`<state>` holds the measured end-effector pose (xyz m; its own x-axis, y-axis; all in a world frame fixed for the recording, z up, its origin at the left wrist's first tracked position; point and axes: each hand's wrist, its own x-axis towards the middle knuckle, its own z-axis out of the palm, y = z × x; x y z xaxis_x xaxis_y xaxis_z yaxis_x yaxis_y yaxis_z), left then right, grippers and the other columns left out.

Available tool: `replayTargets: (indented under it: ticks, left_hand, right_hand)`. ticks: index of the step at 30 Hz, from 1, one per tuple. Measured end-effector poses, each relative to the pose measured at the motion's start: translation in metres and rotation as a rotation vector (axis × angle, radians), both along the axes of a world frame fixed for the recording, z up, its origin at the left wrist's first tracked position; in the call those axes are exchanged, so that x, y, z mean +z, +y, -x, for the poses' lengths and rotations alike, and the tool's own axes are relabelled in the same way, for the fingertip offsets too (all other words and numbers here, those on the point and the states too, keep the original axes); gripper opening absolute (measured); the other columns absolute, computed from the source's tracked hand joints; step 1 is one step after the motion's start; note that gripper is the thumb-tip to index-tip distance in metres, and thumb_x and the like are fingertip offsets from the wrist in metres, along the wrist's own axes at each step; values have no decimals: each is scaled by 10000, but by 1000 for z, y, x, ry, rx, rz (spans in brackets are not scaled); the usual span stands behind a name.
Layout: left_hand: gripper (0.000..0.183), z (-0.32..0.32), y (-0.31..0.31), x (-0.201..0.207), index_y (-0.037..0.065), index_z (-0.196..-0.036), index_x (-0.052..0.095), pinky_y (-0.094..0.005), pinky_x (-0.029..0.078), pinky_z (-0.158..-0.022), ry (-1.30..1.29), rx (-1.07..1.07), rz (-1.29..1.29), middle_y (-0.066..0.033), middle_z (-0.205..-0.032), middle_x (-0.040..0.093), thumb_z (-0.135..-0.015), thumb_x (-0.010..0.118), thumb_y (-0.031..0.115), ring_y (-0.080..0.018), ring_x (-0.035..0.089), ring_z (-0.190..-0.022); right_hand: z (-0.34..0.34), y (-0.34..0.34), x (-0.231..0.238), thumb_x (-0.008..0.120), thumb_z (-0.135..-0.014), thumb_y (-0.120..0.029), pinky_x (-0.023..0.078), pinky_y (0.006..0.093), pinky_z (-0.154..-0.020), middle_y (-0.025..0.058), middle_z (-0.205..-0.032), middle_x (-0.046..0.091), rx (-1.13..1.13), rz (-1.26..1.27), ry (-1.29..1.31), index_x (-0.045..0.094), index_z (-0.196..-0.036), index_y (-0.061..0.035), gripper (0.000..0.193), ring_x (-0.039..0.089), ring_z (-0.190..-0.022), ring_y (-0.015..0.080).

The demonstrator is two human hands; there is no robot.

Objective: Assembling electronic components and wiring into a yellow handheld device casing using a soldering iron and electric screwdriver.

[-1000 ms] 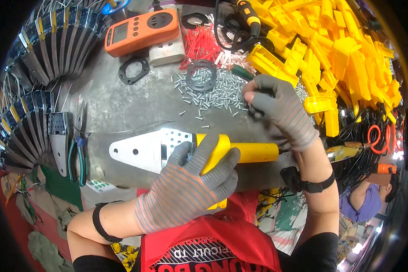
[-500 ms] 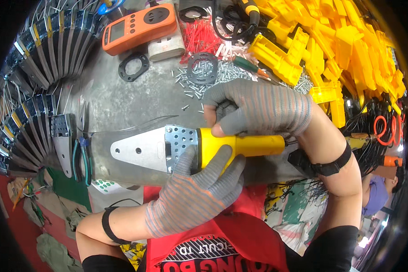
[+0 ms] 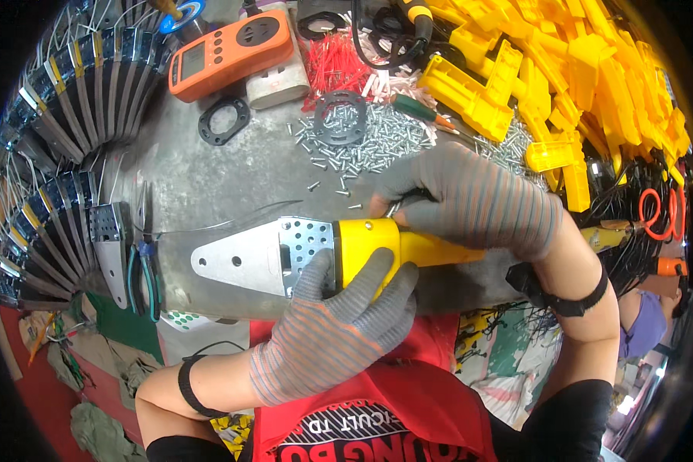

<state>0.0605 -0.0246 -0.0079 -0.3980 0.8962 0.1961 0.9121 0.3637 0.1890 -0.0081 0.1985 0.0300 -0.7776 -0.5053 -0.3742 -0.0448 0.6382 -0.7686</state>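
Note:
A pipe welding tool lies across the table in front of me, with a flat grey heating plate (image 3: 242, 258), a perforated metal guard (image 3: 308, 242) and a yellow plastic handle (image 3: 368, 240). My left hand (image 3: 339, 312), in a striped grey fingertip-free glove, is wrapped over the yellow body from the near side. A screw head (image 3: 368, 225) shows in the body's upper edge near the guard. Just above the handle, my right hand (image 3: 470, 196), gloved alike, has thumb and fingers pinched together on a small silvery screw (image 3: 393, 209). Its curled fingers hide part of the grip.
Loose screws (image 3: 369, 142) are heaped beyond my hands, with a black oval ring (image 3: 225, 120) to their left. An orange meter (image 3: 227, 55) stands behind. Yellow shells (image 3: 562, 69) pile at the right. Pliers (image 3: 141, 269) and another heating plate (image 3: 112, 254) lie left, beside racked metal parts (image 3: 35, 231).
My right hand has shifted right, off the body's upper edge, and a screw head is now exposed there. The left hand keeps its hold.

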Motion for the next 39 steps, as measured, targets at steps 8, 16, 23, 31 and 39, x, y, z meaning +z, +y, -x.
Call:
replayTargets:
  ticks: [8,16,23,31,39]
  left_hand:
    - [310,3,1,2,236,-1075,621,-558,421,-907,-10,-23,-8,-19,-1291,572,-767,610,270,-288,506,-1210]
    - [367,-1,3,2,219,-1009,659,-558,394,-924,7,27,-14,-6,-1243,585,-667,693,350,-272,518,-1165]
    - [410,-1,3,4,189,-985,648,-561,388,-952,19,31,31,-33,-1250,579,-630,729,377,-307,483,-1198]
    - [449,-4,3,2,181,-998,642,-579,366,-983,24,24,26,-40,-1272,568,-620,758,394,-325,453,-1239]
    - [455,-4,2,3,189,-1013,646,-575,361,-986,25,34,37,-29,-1290,563,-633,759,411,-318,455,-1242]
  right_hand:
    - [-23,3,7,578,-840,-133,507,345,-730,151,-834,669,10,-141,305,650,-987,6,214,662,-781,255]
    - [-55,42,30,591,-850,-192,469,371,-590,157,-706,589,-344,-253,165,607,-875,-34,161,611,-634,297]
    - [-52,45,17,704,-775,-199,469,409,-657,172,-764,592,-129,-268,177,600,-876,-39,216,601,-755,368]
    - [-59,60,6,664,-782,-171,507,374,-705,150,-794,641,-128,-172,236,646,-952,-32,220,629,-760,335]
    - [-52,57,6,666,-811,-236,498,320,-666,119,-757,657,-269,-78,-45,664,-878,-17,229,622,-702,180]
